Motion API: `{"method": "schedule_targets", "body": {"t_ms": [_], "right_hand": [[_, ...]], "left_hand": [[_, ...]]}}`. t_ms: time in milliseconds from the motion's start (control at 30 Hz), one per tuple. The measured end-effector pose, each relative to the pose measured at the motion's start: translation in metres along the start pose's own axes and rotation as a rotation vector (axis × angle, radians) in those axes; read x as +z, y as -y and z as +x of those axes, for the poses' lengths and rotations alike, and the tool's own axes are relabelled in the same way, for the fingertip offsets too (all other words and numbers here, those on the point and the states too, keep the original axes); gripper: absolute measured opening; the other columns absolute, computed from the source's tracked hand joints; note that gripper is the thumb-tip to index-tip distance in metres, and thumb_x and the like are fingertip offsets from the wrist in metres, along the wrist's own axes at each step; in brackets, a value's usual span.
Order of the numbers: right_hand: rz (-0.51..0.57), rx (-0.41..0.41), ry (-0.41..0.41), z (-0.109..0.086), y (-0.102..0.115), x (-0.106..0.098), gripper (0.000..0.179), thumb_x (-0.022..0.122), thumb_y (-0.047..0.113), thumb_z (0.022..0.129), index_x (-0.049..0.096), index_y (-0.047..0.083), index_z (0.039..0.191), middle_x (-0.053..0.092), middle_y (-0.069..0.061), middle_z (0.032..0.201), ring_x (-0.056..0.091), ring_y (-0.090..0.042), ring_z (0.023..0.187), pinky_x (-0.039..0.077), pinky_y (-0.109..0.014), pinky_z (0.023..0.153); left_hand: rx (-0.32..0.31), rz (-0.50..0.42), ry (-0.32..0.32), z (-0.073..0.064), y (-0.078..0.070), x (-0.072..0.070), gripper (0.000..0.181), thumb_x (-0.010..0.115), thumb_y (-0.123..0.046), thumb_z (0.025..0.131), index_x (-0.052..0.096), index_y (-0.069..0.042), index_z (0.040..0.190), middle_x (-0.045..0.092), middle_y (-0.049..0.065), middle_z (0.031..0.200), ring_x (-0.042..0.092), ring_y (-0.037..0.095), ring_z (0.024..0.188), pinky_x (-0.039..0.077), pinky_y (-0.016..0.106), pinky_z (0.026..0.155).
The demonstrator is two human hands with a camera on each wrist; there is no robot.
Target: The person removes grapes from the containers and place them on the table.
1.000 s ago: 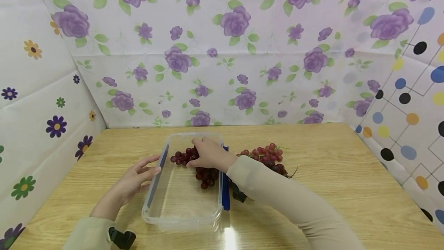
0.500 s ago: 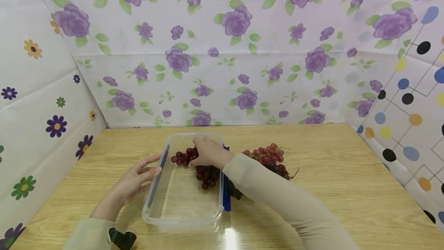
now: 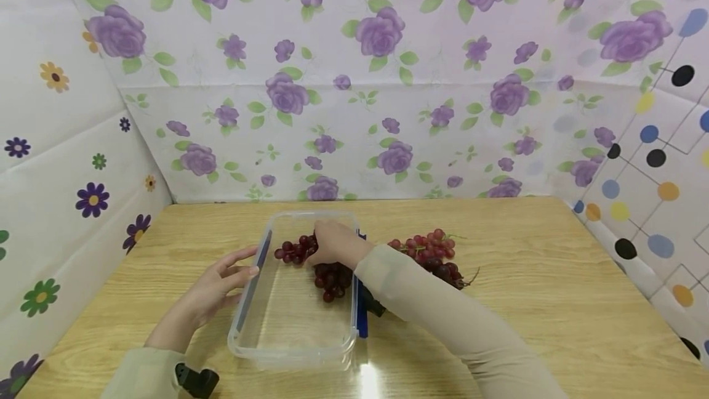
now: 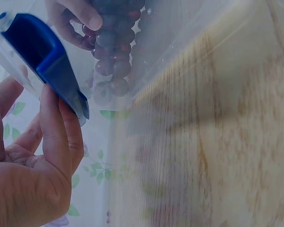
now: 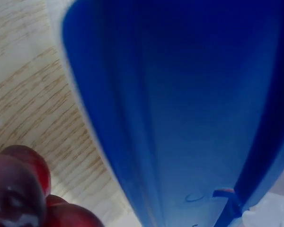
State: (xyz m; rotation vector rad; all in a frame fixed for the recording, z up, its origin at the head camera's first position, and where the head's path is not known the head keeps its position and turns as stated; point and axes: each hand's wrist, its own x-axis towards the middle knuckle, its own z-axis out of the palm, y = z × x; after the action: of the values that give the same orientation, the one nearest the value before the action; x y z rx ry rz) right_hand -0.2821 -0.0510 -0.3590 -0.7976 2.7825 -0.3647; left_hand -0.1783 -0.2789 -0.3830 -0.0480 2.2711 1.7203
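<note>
A clear plastic container (image 3: 293, 353) with blue side latches stands uncovered on the table. Inside it lie dark red grapes (image 3: 332, 282), spread towards its far half. My right hand (image 3: 338, 245) reaches over the right wall and grips the grapes, its fingertips partly hidden among them. Through the clear wall, the left wrist view shows that hand's fingers against the grapes (image 4: 112, 66). My left hand (image 3: 213, 291) is at the container's left side, its loosely bent fingers touching the blue latch (image 4: 61, 71). The right wrist view is mostly filled by the other latch (image 5: 194, 118).
More grapes lie on the table right of the container: a lighter red bunch (image 3: 429, 245) and a darker bunch (image 3: 445, 273) with a stem, partly behind the right sleeve (image 3: 437, 306). Flower-printed cloth (image 3: 354, 109) walls in the wooden table (image 3: 554, 300).
My right hand's fingers have dipped lower into the grapes, and the hand has shifted slightly right. The left hand and container hold their places.
</note>
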Motion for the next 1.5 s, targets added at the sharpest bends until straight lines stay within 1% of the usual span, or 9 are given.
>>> {"method": "schedule_targets", "body": {"t_ms": [133, 200, 400, 533, 633, 867, 1033, 1233, 1500], "right_hand": [[0.013, 0.010, -0.023, -0.0033, -0.0019, 0.0016, 0.053, 0.076, 0.042, 0.071, 0.053, 0.009, 0.106, 0.060, -0.003, 0.098, 0.055, -0.013, 0.081, 0.048, -0.026, 0.072], [0.018, 0.007, -0.037, -0.0047, -0.0032, 0.0024, 0.051, 0.076, 0.041, 0.072, 0.053, 0.010, 0.103, 0.060, -0.002, 0.095, 0.055, -0.013, 0.079, 0.048, -0.026, 0.069], [0.001, -0.052, -0.067, -0.0059, -0.0052, 0.0024, 0.046, 0.075, 0.041, 0.073, 0.052, 0.011, 0.101, 0.059, 0.001, 0.090, 0.054, -0.012, 0.076, 0.045, -0.025, 0.064], [-0.005, -0.091, -0.089, -0.0065, -0.0047, 0.0016, 0.039, 0.072, 0.038, 0.076, 0.052, 0.013, 0.099, 0.056, 0.002, 0.085, 0.052, -0.012, 0.074, 0.042, -0.024, 0.060], [0.007, -0.098, -0.099, -0.0077, -0.0041, 0.0005, 0.036, 0.070, 0.036, 0.078, 0.053, 0.014, 0.100, 0.055, 0.001, 0.084, 0.051, -0.013, 0.074, 0.041, -0.023, 0.059], [0.013, -0.078, -0.079, -0.0086, -0.0028, -0.0012, 0.036, 0.070, 0.032, 0.077, 0.052, 0.015, 0.102, 0.054, 0.001, 0.084, 0.050, -0.014, 0.073, 0.041, -0.024, 0.058], [0.017, -0.074, -0.064, -0.0072, -0.0035, -0.0008, 0.038, 0.069, 0.033, 0.077, 0.049, 0.015, 0.103, 0.053, 0.000, 0.084, 0.049, -0.015, 0.073, 0.039, -0.025, 0.057], [0.009, -0.088, -0.074, -0.0057, -0.0045, 0.0003, 0.041, 0.068, 0.035, 0.077, 0.049, 0.015, 0.108, 0.051, 0.000, 0.089, 0.050, -0.015, 0.074, 0.040, -0.024, 0.057], [-0.010, -0.109, -0.082, -0.0047, -0.0062, 0.0016, 0.037, 0.068, 0.033, 0.076, 0.046, 0.015, 0.100, 0.052, 0.001, 0.086, 0.048, -0.014, 0.073, 0.038, -0.024, 0.057]], "left_hand": [[-0.003, -0.003, 0.001, 0.0012, 0.0005, 0.0013, 0.064, 0.053, -0.036, 0.092, 0.022, -0.021, 0.146, 0.037, 0.016, 0.137, 0.042, 0.024, 0.122, 0.038, 0.050, 0.100], [-0.001, -0.002, 0.001, 0.0016, 0.0003, 0.0019, 0.064, 0.053, -0.036, 0.092, 0.022, -0.021, 0.146, 0.039, 0.016, 0.136, 0.043, 0.023, 0.119, 0.039, 0.049, 0.099], [-0.002, -0.002, -0.012, 0.0013, -0.0010, 0.0021, 0.064, 0.054, -0.036, 0.092, 0.024, -0.019, 0.146, 0.041, 0.016, 0.134, 0.048, 0.020, 0.111, 0.044, 0.045, 0.095], [-0.010, -0.002, -0.020, 0.0006, -0.0006, 0.0014, 0.064, 0.054, -0.036, 0.092, 0.024, -0.019, 0.146, 0.041, 0.016, 0.134, 0.048, 0.019, 0.111, 0.044, 0.044, 0.094], [-0.014, 0.000, -0.026, 0.0005, 0.0000, 0.0007, 0.064, 0.054, -0.036, 0.092, 0.024, -0.019, 0.146, 0.041, 0.016, 0.135, 0.047, 0.020, 0.112, 0.045, 0.044, 0.093], [-0.016, 0.006, -0.025, 0.0000, -0.0003, 0.0011, 0.064, 0.054, -0.037, 0.092, 0.024, -0.020, 0.146, 0.041, 0.016, 0.135, 0.045, 0.023, 0.116, 0.045, 0.042, 0.093], [-0.015, 0.003, -0.026, -0.0007, -0.0025, 0.0022, 0.064, 0.054, -0.037, 0.092, 0.024, -0.020, 0.146, 0.043, 0.015, 0.132, 0.048, 0.018, 0.110, 0.046, 0.039, 0.091], [-0.008, -0.009, -0.022, -0.0009, -0.0025, 0.0021, 0.064, 0.054, -0.036, 0.092, 0.024, -0.018, 0.146, 0.042, 0.018, 0.133, 0.050, 0.015, 0.105, 0.047, 0.035, 0.088], [-0.004, -0.019, -0.009, -0.0003, -0.0007, 0.0006, 0.064, 0.054, -0.036, 0.092, 0.024, -0.018, 0.145, 0.042, 0.018, 0.133, 0.050, 0.015, 0.105, 0.046, 0.037, 0.090]]}}
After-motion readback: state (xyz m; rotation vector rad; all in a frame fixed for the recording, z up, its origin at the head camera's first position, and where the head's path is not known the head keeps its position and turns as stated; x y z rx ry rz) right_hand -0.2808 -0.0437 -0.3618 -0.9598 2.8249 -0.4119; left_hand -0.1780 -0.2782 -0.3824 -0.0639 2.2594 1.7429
